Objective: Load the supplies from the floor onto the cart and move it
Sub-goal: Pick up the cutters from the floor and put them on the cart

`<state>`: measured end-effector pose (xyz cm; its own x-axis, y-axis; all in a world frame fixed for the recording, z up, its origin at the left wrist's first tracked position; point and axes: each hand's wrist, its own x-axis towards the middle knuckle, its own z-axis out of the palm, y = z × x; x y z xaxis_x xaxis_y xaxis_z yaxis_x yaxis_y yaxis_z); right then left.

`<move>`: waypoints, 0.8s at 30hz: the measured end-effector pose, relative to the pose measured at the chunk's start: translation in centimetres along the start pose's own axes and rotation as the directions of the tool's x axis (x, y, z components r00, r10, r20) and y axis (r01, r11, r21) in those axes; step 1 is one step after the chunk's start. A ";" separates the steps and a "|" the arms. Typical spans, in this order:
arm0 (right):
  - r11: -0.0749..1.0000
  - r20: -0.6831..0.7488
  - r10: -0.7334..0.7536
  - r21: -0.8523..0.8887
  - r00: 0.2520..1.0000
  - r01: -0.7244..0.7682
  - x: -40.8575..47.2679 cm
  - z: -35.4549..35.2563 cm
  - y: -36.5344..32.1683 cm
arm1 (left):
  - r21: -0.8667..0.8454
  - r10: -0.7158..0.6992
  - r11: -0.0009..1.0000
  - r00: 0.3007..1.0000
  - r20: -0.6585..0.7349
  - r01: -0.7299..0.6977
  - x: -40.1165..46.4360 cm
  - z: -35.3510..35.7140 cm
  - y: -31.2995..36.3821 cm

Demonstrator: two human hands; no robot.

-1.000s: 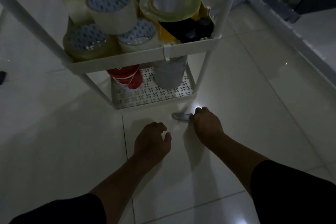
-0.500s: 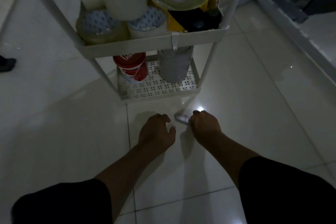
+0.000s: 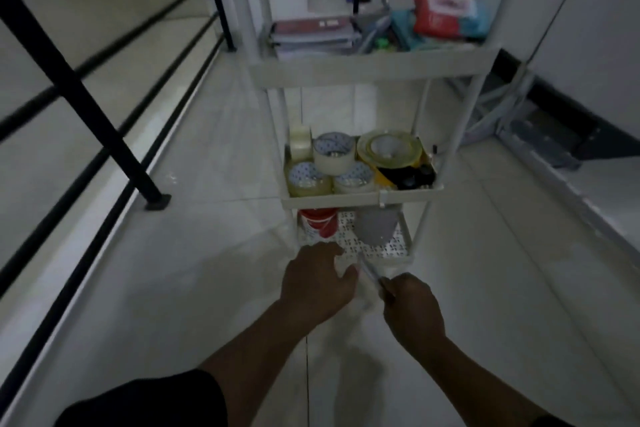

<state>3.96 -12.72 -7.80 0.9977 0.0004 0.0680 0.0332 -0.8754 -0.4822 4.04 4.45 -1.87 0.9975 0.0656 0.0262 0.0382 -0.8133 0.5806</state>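
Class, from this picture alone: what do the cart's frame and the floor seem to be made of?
Cart frame: probably white painted metal tubing or plastic, going by its thin, smooth, matte posts; the look leaves it open.
Floor: glossy glazed tile, likely ceramic; it shows grout lines and reflections.

A slim pale item [image 3: 370,273], blurred, is held tilted in the right hand [image 3: 412,308], just before the white three-tier cart [image 3: 363,68], whose shelves are seen loaded with tape rolls [image 3: 335,156].
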 end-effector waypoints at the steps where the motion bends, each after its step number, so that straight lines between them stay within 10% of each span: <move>1: 0.999 -0.031 -0.051 0.011 0.998 0.052 0.4 -1.8 -1.2 | -0.022 0.014 1.000 0.999 -0.042 -0.015 0.1 -1.6 0.9; 24: 0.946 -0.459 -0.288 -0.003 0.840 0.323 11.6 -28.1 -17.2 | -0.040 0.295 0.937 0.847 -0.442 -0.347 9.2 -21.9 15.0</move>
<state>13.31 -11.27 25.82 0.8015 0.0304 0.5973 0.3532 -0.8299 -0.4318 12.53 5.49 24.93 0.8302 0.0712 0.5529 -0.3126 -0.7618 0.5674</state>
